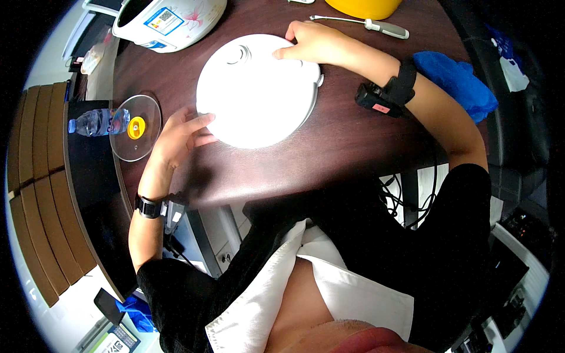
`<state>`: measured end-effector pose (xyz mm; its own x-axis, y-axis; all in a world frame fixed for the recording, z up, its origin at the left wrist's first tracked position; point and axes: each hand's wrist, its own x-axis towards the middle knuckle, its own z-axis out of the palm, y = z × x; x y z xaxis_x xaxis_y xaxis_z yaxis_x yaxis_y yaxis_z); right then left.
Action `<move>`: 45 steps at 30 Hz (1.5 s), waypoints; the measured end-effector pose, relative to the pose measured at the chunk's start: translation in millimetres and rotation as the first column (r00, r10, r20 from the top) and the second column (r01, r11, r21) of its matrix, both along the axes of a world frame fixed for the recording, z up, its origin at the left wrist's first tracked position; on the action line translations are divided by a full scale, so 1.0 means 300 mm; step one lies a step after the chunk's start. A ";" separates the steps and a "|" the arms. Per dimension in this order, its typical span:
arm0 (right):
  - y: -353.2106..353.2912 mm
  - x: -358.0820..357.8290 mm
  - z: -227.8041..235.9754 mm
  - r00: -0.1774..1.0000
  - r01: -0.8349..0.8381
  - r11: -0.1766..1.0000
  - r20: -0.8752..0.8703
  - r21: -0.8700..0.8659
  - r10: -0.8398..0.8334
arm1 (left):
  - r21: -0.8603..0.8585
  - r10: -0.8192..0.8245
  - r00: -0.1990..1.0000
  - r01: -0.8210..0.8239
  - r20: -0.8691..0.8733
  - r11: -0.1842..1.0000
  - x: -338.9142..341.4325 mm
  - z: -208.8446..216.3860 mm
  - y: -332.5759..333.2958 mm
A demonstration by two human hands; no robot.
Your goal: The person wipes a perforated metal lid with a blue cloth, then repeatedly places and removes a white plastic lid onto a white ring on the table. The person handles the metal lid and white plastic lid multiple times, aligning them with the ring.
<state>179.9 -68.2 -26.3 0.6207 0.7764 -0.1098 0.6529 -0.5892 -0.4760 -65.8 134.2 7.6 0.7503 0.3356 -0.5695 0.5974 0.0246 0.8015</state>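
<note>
Clear bottle (pixel 93 123), possibly a blue bag (pixel 456 82)

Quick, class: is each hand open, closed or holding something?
Left hand: holding the round white disc at its near-left edge.
Right hand: holding the same disc at its far edge.

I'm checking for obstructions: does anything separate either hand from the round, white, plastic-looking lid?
Nothing visible does: the left hand and right hand both appear to touch the white lid at its edge.

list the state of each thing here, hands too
round white piece, touched by both hands
left hand, at its left edge
right hand, at its far right edge
flowered pot, uncovered
glass lid, off the pot
bottle, capped
screwdriver, lying down
blue bundle, crumpled
</note>
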 end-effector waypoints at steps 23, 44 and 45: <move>0.041 -0.096 0.076 0.783 -0.621 0.764 0.176 0.175 0.596 | 0.628 -0.275 0.955 0.281 -0.110 0.726 -0.003 0.000 0.014; 0.084 -0.106 0.243 0.691 -0.704 0.680 0.025 -0.205 0.722 | 0.720 -0.432 0.901 0.318 -0.028 0.616 0.002 0.000 0.084; 0.082 -0.106 0.245 0.682 -0.704 0.673 0.048 -0.227 0.729 | 0.680 -0.433 0.901 0.316 0.003 0.662 -0.007 -0.008 0.091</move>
